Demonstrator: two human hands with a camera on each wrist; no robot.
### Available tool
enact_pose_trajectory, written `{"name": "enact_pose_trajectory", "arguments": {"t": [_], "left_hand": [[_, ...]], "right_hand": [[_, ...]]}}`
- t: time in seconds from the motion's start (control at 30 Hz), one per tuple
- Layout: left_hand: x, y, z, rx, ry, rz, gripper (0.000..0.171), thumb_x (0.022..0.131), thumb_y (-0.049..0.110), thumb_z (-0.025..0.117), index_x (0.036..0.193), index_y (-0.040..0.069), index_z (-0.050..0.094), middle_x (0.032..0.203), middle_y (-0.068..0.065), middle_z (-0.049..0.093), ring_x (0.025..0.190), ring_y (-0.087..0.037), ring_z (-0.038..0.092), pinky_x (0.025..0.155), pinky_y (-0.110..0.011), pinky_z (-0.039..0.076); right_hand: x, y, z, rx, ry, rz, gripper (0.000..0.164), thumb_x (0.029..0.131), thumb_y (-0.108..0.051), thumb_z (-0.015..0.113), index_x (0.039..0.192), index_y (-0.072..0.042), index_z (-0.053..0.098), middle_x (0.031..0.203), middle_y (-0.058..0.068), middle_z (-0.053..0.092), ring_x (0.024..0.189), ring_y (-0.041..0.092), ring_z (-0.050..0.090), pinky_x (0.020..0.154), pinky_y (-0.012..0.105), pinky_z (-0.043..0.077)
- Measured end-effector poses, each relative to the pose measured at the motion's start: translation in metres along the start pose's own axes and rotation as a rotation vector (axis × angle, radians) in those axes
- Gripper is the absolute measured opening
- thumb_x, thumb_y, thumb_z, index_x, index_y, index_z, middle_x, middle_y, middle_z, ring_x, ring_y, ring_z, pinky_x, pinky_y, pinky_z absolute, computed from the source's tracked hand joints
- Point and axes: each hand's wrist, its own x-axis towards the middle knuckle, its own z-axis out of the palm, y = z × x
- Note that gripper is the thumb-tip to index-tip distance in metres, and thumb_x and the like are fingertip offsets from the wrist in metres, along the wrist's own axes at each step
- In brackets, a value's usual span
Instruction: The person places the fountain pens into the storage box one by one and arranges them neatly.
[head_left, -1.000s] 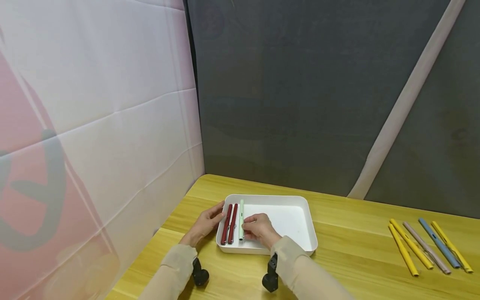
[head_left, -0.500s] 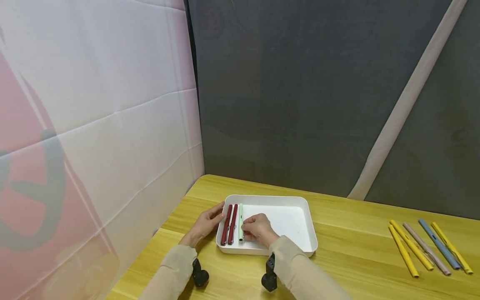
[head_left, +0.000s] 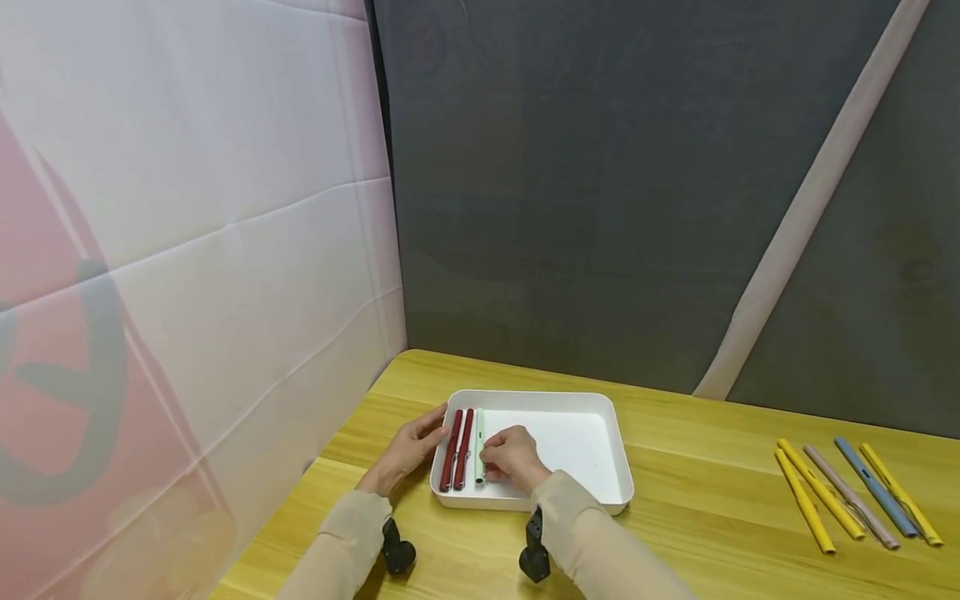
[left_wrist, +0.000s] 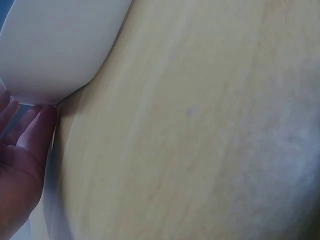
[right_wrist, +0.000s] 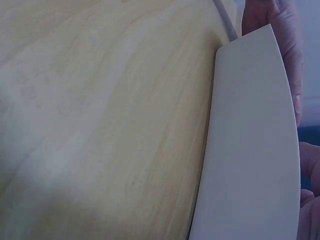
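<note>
A white rectangular tray [head_left: 551, 500] stands on the wooden table. Inside it, along the left end, two dark red pens [head_left: 452, 450] lie side by side. To their right is a pale green pen [head_left: 480, 425], roughly parallel to them, with its clip end partly covered by fingers. My right hand [head_left: 513, 457] pinches this green pen near its lower half, reaching in over the tray's front wall. My left hand [head_left: 411, 446] rests against the tray's left side, thumb and fingers extended; in the left wrist view its fingertips touch the tray's outer wall.
Several more pens lie in a loose row on the right part of the table: yellow pens [head_left: 804, 500], a mauve pen [head_left: 851, 497] and a blue pen [head_left: 875, 486]. A pale curtain [head_left: 300, 250] rises on the left, and a dark curtain [head_left: 547, 208] hangs behind the table.
The green pen has slid slightly toward me and drawn closer to the red pens, with my right hand moving along. My left hand stays at the tray's side.
</note>
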Motion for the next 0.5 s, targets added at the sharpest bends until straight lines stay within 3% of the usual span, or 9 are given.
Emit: {"name": "enact_pose_trajectory", "arguments": {"t": [0.5], "left_hand": [[0.0003,0.0019,-0.0005,-0.001,-0.005,-0.003,0.050,0.097,0.010,0.051,0.144,0.006,0.036,0.146,-0.021,0.038,0.132,-0.035,0.038,0.107,-0.047,0.035]], "right_hand": [[-0.0045,-0.0032,0.0051,-0.077,0.017,-0.046,0.004,0.080,0.002,0.065,0.084,0.003,0.063,0.066,0.006,0.059,0.047,0.009,0.052,0.045,0.020,0.050]]}}
